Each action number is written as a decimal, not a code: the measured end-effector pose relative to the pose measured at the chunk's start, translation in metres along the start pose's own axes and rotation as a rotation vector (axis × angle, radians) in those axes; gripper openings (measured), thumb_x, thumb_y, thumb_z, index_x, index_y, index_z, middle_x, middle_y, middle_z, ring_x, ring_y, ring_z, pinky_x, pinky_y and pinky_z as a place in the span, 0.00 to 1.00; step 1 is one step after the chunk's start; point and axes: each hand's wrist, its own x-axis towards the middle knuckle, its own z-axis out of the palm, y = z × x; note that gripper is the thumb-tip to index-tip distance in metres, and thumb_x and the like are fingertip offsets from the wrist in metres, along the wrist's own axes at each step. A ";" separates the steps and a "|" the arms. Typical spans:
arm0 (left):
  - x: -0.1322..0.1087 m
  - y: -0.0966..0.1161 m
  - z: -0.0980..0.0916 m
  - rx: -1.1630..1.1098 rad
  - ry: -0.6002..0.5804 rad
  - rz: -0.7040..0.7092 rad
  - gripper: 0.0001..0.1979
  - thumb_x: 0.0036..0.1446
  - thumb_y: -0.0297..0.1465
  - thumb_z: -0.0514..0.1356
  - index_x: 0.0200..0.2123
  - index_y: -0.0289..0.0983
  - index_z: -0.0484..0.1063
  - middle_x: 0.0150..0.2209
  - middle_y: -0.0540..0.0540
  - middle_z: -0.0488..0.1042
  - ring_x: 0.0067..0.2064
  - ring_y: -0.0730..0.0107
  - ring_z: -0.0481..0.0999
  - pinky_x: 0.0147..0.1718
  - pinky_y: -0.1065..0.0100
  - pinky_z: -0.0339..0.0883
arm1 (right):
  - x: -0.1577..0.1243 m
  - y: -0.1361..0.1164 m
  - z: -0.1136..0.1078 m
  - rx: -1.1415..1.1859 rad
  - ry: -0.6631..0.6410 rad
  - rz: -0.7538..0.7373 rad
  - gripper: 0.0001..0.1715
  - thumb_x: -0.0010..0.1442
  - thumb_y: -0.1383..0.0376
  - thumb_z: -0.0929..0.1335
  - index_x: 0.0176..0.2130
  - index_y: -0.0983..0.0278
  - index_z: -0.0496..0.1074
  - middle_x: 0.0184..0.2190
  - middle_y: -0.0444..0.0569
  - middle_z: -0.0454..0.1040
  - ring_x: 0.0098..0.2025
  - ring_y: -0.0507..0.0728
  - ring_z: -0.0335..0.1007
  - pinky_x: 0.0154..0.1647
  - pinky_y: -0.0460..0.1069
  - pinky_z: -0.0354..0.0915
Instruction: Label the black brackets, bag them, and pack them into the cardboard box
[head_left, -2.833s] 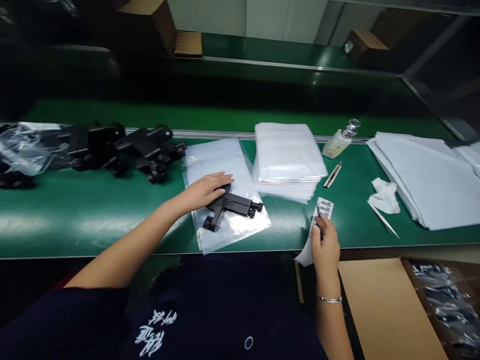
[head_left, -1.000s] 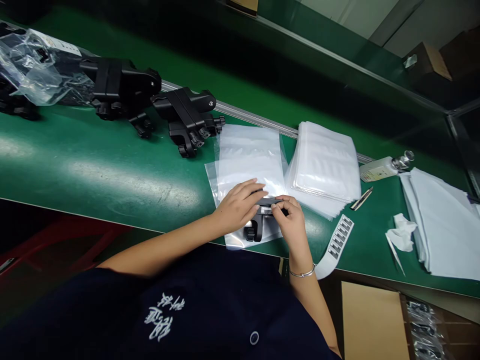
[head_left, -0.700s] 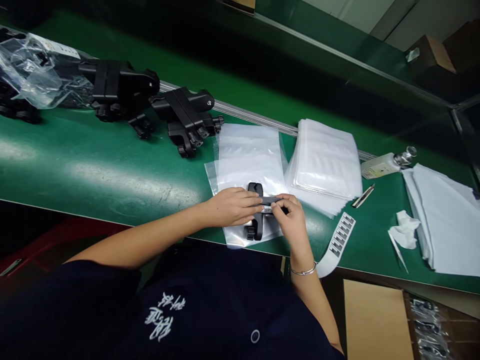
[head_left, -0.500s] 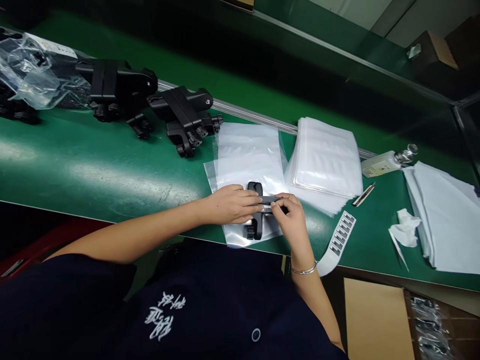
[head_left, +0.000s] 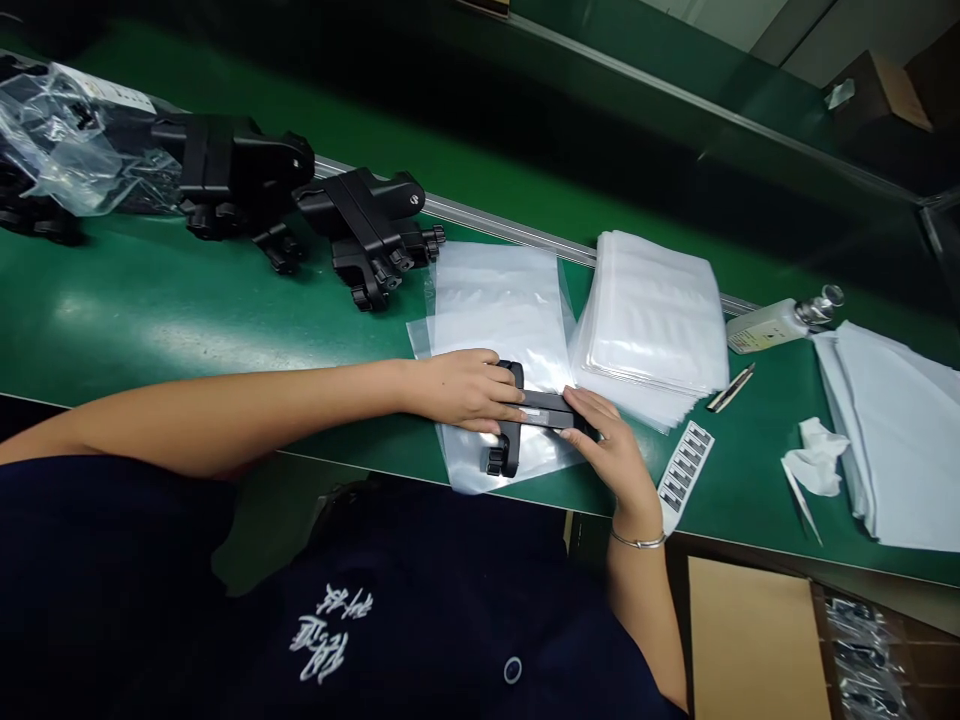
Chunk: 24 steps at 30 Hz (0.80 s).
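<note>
A black plastic clamp mount [head_left: 511, 448] with a ribbed knob lies on clear plastic bags [head_left: 495, 290] at the front of the bench. A small pale label [head_left: 535, 415] shows on its crossbar. My left hand [head_left: 466, 388] lies over the left part of the mount, with its fingers bent round the bar. At the bar's right end, my right hand [head_left: 611, 445] grips it between thumb and fingers. Its palm side is partly hidden. A strip of printed labels [head_left: 685, 465] lies just right of my right wrist.
Several more black mounts [head_left: 364, 230] stand at the left, one beside a crumpled clear bag [head_left: 90, 150]. Stacked plastic bags [head_left: 652, 310] lie right of centre. Farther right are a pump bottle [head_left: 772, 325], a cutter knife [head_left: 731, 388], tweezers [head_left: 802, 505], tissue [head_left: 817, 457] and white sheets [head_left: 900, 440].
My right hand has shifted right and down from the label area to the bar's end, uncovering the label. My left hand has moved slightly up and left, still on the mount.
</note>
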 end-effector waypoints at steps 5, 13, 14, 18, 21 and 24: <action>0.022 0.009 0.003 0.109 0.075 0.103 0.18 0.63 0.42 0.56 0.54 0.51 0.73 0.43 0.44 0.78 0.44 0.60 0.74 0.42 0.63 0.62 | 0.000 0.000 0.000 0.001 0.023 -0.020 0.27 0.62 0.56 0.70 0.60 0.50 0.69 0.59 0.46 0.72 0.63 0.63 0.64 0.65 0.64 0.61; 0.005 0.023 0.015 0.326 0.133 0.094 0.17 0.66 0.39 0.55 0.54 0.42 0.73 0.48 0.42 0.78 0.47 0.61 0.75 0.41 0.64 0.62 | -0.001 0.004 0.000 -0.062 0.036 -0.040 0.25 0.63 0.55 0.69 0.58 0.54 0.71 0.57 0.51 0.74 0.60 0.64 0.67 0.62 0.65 0.63; -0.005 0.024 0.016 0.321 0.157 0.061 0.17 0.67 0.40 0.54 0.54 0.42 0.73 0.50 0.42 0.77 0.49 0.61 0.75 0.43 0.64 0.62 | -0.003 0.004 0.002 -0.066 0.053 -0.050 0.25 0.63 0.55 0.69 0.59 0.54 0.70 0.56 0.51 0.74 0.59 0.64 0.68 0.61 0.65 0.64; -0.034 0.026 0.027 0.195 0.432 -0.269 0.21 0.69 0.42 0.49 0.58 0.40 0.70 0.56 0.39 0.73 0.56 0.56 0.72 0.53 0.57 0.63 | -0.012 -0.011 0.014 -0.120 0.187 -0.191 0.30 0.65 0.58 0.68 0.64 0.55 0.62 0.54 0.54 0.74 0.56 0.64 0.70 0.56 0.65 0.68; -0.038 0.024 0.038 -0.076 0.769 -0.543 0.24 0.69 0.41 0.46 0.60 0.36 0.67 0.56 0.38 0.71 0.55 0.57 0.72 0.52 0.58 0.67 | -0.023 -0.034 0.017 -0.227 0.350 -0.395 0.35 0.64 0.64 0.69 0.66 0.53 0.57 0.51 0.53 0.74 0.55 0.63 0.70 0.61 0.67 0.64; -0.028 0.023 0.045 -0.310 0.878 -0.630 0.23 0.69 0.40 0.44 0.58 0.35 0.66 0.54 0.39 0.73 0.52 0.59 0.75 0.50 0.59 0.70 | -0.033 -0.053 0.012 -0.228 0.506 -0.430 0.34 0.62 0.65 0.70 0.64 0.53 0.60 0.50 0.51 0.75 0.54 0.62 0.71 0.62 0.67 0.63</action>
